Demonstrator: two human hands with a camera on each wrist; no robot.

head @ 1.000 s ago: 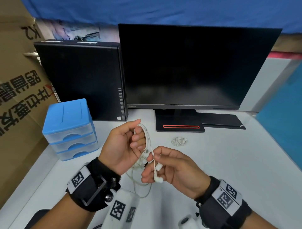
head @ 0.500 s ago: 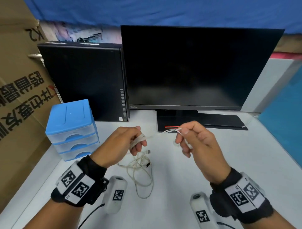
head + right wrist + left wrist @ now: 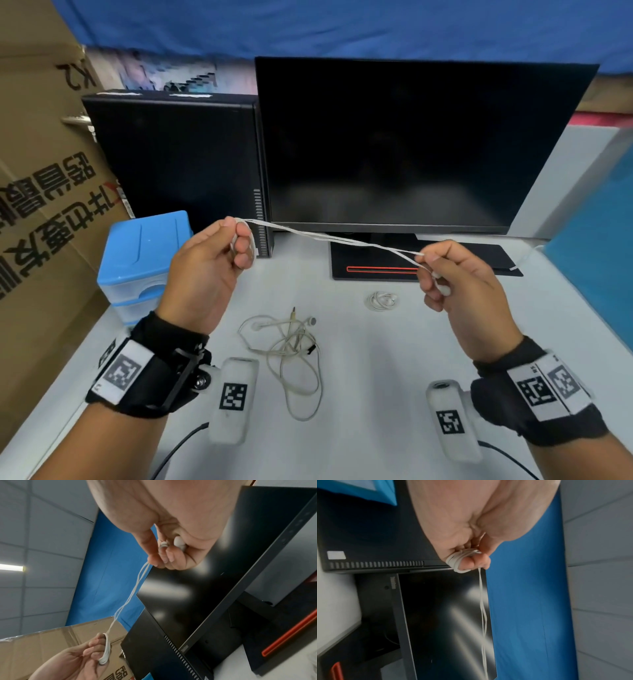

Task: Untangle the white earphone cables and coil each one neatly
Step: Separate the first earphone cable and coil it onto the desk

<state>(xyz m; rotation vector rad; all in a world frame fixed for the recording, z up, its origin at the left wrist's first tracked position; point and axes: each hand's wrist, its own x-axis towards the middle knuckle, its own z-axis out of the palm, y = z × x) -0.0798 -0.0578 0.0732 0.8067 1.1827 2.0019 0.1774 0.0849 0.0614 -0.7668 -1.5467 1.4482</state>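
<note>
A white earphone cable (image 3: pixel 329 237) stretches taut between my hands above the table. My left hand (image 3: pixel 219 260) holds several turns of it wound round two fingers (image 3: pixel 467 562), thumb on top. My right hand (image 3: pixel 445 274) pinches the cable's two strands and holds both earbuds (image 3: pixel 178 543) in its curled fingers. A second, loose earphone cable (image 3: pixel 291 353) lies tangled on the table between my wrists, plug and buds showing. A third small coiled earphone (image 3: pixel 382 300) lies under my right hand's fingertips, near the monitor base.
A black monitor (image 3: pixel 411 144) on its stand (image 3: pixel 376 267) fills the back. A black computer case (image 3: pixel 178 161) stands left of it, with a blue drawer box (image 3: pixel 144 253) in front. Cardboard boxes (image 3: pixel 41 205) line the left edge of the white table (image 3: pixel 376 394).
My hands have lifted and drawn apart, pulling the cable straight between them. The other tangled cable has dropped free onto the table.
</note>
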